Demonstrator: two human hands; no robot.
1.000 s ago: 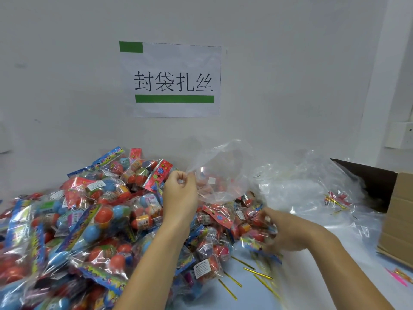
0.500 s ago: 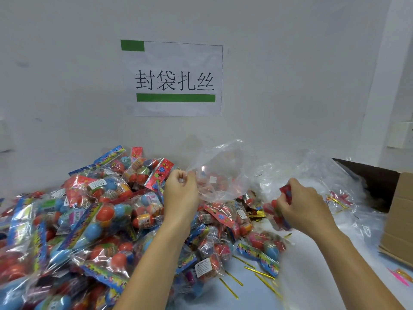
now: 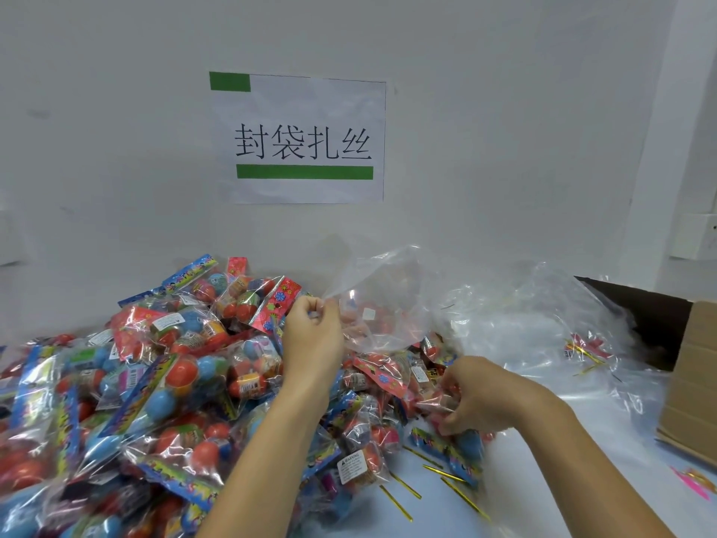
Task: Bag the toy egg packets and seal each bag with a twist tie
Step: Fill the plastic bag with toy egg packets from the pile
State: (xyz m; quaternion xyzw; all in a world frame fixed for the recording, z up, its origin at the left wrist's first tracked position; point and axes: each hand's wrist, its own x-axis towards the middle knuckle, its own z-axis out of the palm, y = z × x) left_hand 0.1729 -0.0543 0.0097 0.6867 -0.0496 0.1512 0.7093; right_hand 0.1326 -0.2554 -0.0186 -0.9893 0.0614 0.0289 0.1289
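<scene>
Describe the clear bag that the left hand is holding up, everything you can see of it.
The clear bag is thin, glossy, crinkled plastic film, see-through. The left hand pinches its edge and holds it up above the pile of toy egg packets, in front of the white wall. Some reddish packets show blurred through it. No twist tie is on it.

A heap of cellophane toy egg packets [image 3: 147,390] fills the table's left side, against the white wall [image 3: 504,130]. A paper sign with printed characters [image 3: 302,141] hangs on the wall behind it. Right of the heap lie clear plastic bags [image 3: 523,328], with thin gold twist ties [image 3: 446,475] in front. A brown cardboard box [image 3: 690,374] stands at the far right.
</scene>
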